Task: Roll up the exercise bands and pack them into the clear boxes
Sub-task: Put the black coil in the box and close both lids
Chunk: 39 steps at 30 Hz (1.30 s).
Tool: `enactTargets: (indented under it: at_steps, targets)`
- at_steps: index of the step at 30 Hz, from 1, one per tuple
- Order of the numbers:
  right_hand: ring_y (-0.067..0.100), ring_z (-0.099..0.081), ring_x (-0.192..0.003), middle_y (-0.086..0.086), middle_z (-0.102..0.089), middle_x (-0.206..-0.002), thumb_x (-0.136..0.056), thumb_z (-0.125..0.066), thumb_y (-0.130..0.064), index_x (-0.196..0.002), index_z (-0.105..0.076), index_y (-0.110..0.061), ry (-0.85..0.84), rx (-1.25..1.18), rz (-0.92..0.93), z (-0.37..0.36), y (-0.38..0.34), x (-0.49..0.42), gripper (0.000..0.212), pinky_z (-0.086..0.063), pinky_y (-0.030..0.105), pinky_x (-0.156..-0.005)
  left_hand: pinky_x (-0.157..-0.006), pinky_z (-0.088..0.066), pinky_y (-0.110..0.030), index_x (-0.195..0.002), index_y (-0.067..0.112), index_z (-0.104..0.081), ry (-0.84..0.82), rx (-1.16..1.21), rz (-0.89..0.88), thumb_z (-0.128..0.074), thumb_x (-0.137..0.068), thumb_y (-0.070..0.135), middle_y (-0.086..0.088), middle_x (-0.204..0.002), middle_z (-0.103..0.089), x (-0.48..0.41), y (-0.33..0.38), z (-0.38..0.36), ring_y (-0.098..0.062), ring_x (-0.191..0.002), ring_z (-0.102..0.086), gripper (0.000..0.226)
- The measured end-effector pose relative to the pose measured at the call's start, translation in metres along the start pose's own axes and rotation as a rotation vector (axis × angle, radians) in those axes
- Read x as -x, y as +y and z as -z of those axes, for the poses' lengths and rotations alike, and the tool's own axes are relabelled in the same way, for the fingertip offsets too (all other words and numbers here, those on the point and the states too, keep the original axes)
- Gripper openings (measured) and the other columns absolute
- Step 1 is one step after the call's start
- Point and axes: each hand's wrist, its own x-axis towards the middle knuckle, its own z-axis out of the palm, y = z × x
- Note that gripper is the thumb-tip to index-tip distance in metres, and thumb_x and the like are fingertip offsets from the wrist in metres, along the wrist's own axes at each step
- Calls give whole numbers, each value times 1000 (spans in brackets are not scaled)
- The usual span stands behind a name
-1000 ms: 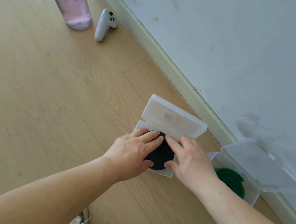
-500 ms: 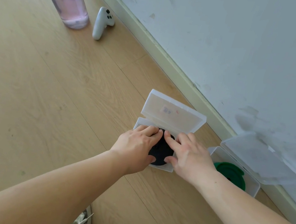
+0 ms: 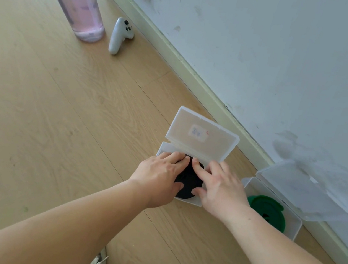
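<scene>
Far beyond the left hand [image 3: 159, 175], a clear plastic bottle of pink liquid [image 3: 78, 7] stood on the wooden floor [image 3: 54, 135], with a white handheld controller [image 3: 120, 35] just beside it. The left hand lay with straight fingers flat on a black rolled exercise band [image 3: 189, 180], which sat inside a clear plastic box [image 3: 162, 150] whose hinged lid [image 3: 202, 136] stood open past the fingertips. The right hand [image 3: 221, 185], fingers likewise straight, pressed the same roll. Just right of that hand, a green rolled exercise band [image 3: 268, 209] lay in a second clear plastic box [image 3: 290, 228], also open.
</scene>
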Motion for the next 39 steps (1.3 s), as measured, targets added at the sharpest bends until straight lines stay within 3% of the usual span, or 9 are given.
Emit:
enactTargets:
  at_steps: [6,11,14,18,22,27,33,36,39]
  targets:
    - [18,-49,-111,-8,-46,-121,-96,-65,-42,-160,-24,-35,98,-151,-68,2,-5,6,77,-49,35,-86,-117,-38,-32,-160,33,-26,-51,61,-19,-46,-105,22,18,-168,-21,6,-5,17,-9,-153,-29,60]
    - [26,-61,-77,-2,-55,-95,-89,-74,-35,-113,-69,-20,383,-83,51,27,-22,16,29,-47,34,-60,-85,-56,-43,-127,22,-63,225,272,90,-52,-98,14,9,-121,-65,4,3,38,-22,-108,-63,32]
    - [28,-59,-96,3,-58,-109,-82,-78,-28,-109,-65,-18,611,-80,98,54,-33,13,32,-51,38,-76,-82,-55,-39,-117,24,-61,382,333,152,-58,-97,20,14,-112,-60,9,1,50,-15,-105,-62,22]
    - [28,-19,-153,5,-25,-166,-93,-64,-42,-162,-20,-24,304,-113,-32,81,-40,10,83,-18,43,-126,-97,-46,-30,-145,26,-43,458,376,183,-63,-94,24,11,-147,-44,14,2,63,-14,-135,-48,55]
    - [20,-46,-130,-5,-53,-139,-91,-68,-40,-155,-39,-25,368,-240,-54,79,-41,17,72,-37,36,-114,-114,-32,-26,-157,20,-35,425,370,85,-58,-88,17,6,-160,-36,26,2,68,-15,-147,-33,73]
    - [10,-53,-87,-11,-47,-100,-84,-78,-43,-132,-62,-34,130,-375,-110,64,-44,12,51,-42,25,-71,-79,-52,-36,-111,14,-71,452,140,-23,-52,-75,20,0,-110,-58,46,-16,47,-25,-96,-54,40]
    - [21,-4,-153,-6,-8,-162,-63,-84,-67,-149,-32,-41,-24,-166,-144,12,-47,14,104,-33,44,-119,-104,-50,-37,-106,21,-64,162,17,-96,-68,-81,30,4,-145,-57,63,-39,11,-24,-141,-47,27]
    - [24,15,-157,-1,13,-170,-75,-81,-59,-147,-28,-36,25,-95,-132,-3,-47,9,93,-14,46,-128,-114,-43,-39,-101,20,-63,201,-65,-116,-79,-77,34,1,-143,-59,57,-36,8,-27,-142,-48,32]
    - [28,-2,-158,6,-4,-171,-81,-76,-55,-146,-34,-31,52,-45,-91,-4,-45,4,81,-9,42,-128,-119,-34,-37,-97,18,-62,213,-92,-136,-87,-73,37,-2,-144,-58,49,-30,7,-30,-146,-45,39]
